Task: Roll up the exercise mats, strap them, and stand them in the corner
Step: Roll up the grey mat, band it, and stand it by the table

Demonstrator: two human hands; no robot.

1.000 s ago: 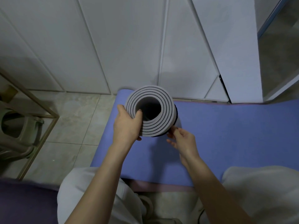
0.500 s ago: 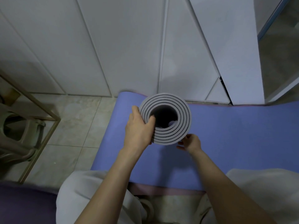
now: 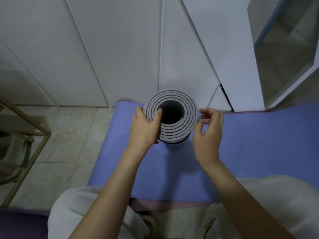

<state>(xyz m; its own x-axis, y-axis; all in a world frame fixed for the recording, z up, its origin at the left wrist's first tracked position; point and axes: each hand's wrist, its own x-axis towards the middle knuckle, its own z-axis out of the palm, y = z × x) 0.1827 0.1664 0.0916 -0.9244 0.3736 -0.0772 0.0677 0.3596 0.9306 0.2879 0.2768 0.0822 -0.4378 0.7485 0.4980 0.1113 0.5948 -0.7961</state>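
A rolled grey mat (image 3: 179, 131) stands on end, its spiral top facing me, on a flat purple mat (image 3: 250, 145) spread over the floor. My left hand (image 3: 144, 130) grips the roll's left wall, thumb hooked inside the hollow core and fingers around the outside. My right hand (image 3: 208, 126) is at the roll's right side with its fingers curved, fingertips and thumb at the outer layer. Whether they pinch it is not clear. A dark band shows at the roll's lower edge.
White panelled cabinet doors (image 3: 120, 57) rise just behind the roll. A white door edge (image 3: 238, 66) and a glass panel (image 3: 290, 49) stand at the right. A brass-framed stand (image 3: 25, 152) is on the tiled floor (image 3: 65, 152) at the left. My knees in pale trousers (image 3: 276, 204) are below.
The roll has shifted back toward the cabinet doors, still in my left hand. My right hand came up from under the roll's front edge to its right side.
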